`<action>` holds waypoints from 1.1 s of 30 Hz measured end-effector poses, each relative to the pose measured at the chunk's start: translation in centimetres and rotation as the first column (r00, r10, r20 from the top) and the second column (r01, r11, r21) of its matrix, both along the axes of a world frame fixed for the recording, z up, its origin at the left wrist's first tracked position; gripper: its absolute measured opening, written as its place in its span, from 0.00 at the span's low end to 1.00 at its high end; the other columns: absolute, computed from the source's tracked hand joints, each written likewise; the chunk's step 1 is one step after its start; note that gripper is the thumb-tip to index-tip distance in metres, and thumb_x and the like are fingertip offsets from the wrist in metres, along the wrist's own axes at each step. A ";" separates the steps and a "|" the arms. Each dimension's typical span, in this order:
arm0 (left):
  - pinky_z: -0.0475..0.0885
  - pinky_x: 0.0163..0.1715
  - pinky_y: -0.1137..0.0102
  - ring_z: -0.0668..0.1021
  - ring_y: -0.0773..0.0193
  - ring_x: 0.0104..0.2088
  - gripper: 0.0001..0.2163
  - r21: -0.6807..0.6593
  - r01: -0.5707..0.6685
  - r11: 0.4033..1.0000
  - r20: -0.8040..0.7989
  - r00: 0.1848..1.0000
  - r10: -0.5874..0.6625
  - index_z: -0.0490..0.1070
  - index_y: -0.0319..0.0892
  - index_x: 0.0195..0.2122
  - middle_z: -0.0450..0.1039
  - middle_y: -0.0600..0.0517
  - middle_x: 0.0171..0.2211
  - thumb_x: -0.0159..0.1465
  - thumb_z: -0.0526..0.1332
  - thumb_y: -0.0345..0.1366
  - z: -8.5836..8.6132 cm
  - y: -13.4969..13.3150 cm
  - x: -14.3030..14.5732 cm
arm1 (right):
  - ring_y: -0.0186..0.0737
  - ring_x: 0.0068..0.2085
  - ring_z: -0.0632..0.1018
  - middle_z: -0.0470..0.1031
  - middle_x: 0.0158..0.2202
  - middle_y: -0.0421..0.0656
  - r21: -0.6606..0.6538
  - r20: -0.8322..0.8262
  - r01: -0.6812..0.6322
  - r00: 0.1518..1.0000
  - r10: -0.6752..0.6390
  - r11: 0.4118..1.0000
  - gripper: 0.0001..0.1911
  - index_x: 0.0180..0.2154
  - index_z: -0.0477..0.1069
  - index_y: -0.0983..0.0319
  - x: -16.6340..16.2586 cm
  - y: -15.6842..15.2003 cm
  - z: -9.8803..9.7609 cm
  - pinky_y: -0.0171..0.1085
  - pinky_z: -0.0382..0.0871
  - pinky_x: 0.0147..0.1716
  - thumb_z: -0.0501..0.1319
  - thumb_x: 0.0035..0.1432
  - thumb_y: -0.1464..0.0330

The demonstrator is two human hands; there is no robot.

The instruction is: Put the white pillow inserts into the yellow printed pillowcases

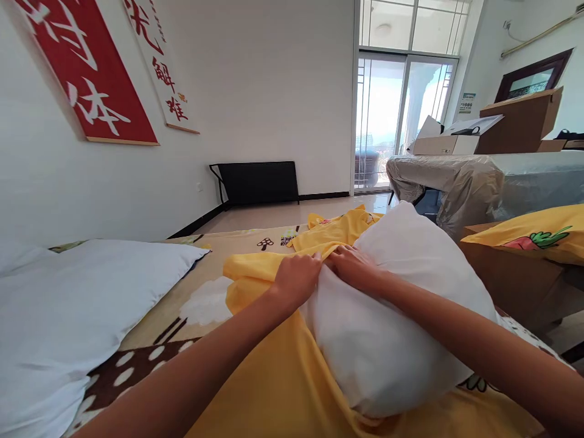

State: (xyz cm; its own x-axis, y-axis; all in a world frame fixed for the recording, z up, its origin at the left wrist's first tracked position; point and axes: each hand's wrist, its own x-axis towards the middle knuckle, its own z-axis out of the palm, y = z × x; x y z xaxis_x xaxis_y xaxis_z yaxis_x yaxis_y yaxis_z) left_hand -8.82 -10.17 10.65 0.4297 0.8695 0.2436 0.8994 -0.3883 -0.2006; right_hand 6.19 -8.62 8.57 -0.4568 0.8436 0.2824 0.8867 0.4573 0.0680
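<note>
A white pillow (401, 316) lies on a yellow pillowcase (274, 383) spread over the bed in front of me. My left hand (296, 277) is closed in a fist on the bunched yellow fabric at the pillow's far left edge. My right hand (353, 264) rests on the pillow's top, with its fingers pinching the same yellow fabric edge. The two hands touch each other. More yellow cloth (337, 228) is crumpled just beyond them.
Another white pillow (77, 304) lies at the left on the patterned sheet (155, 353). At the right sit a cardboard box (511, 280) with a yellow carrot-print cushion (533, 234) and a plastic-covered table (479, 176) bearing boxes. A black rack (258, 181) leans against the far wall.
</note>
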 end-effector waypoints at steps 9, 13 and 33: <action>0.64 0.28 0.72 0.74 0.64 0.26 0.09 -0.025 0.089 0.996 0.461 0.885 -0.067 0.71 0.39 0.32 0.72 0.51 0.23 0.58 0.51 0.30 -2.3 1.5 -0.5 | 0.51 0.46 0.71 0.69 0.49 0.53 0.020 0.142 -0.212 0.968 0.207 0.977 0.23 0.55 0.64 0.59 -1.4 -4.5 -7.5 0.49 0.63 0.44 0.58 0.59 0.59; 0.62 0.27 0.73 0.69 0.68 0.23 0.12 0.085 0.078 0.993 0.642 0.758 -0.114 0.70 0.38 0.29 0.67 0.55 0.20 0.60 0.48 0.33 -0.1 2.1 2.2 | 0.41 0.34 0.72 0.73 0.36 0.49 -0.059 0.157 -0.181 0.970 0.188 0.982 0.12 0.38 0.72 0.64 -2.8 -1.9 -6.9 0.37 0.61 0.29 0.50 0.63 0.70; 0.66 0.48 0.55 0.74 0.41 0.46 0.07 -0.195 -0.397 0.897 0.768 0.507 0.392 0.67 0.40 0.30 0.70 0.42 0.29 0.58 0.59 0.39 -9.2 8.1 -17.8 | 0.45 0.61 0.60 0.63 0.60 0.50 -0.035 -0.162 -0.202 0.968 0.194 0.979 0.17 0.47 0.71 0.61 -1.7 4.0 -10.0 0.53 0.44 0.59 0.47 0.64 0.70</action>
State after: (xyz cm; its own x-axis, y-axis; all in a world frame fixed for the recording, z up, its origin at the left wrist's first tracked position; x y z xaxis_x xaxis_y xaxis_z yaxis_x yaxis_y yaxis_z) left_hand -26.63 -2.11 1.47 -0.3138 0.8978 0.3089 0.7636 0.0453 0.6441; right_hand 4.50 -4.62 -1.39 -0.5698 0.7557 0.3228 0.7757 0.6243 -0.0924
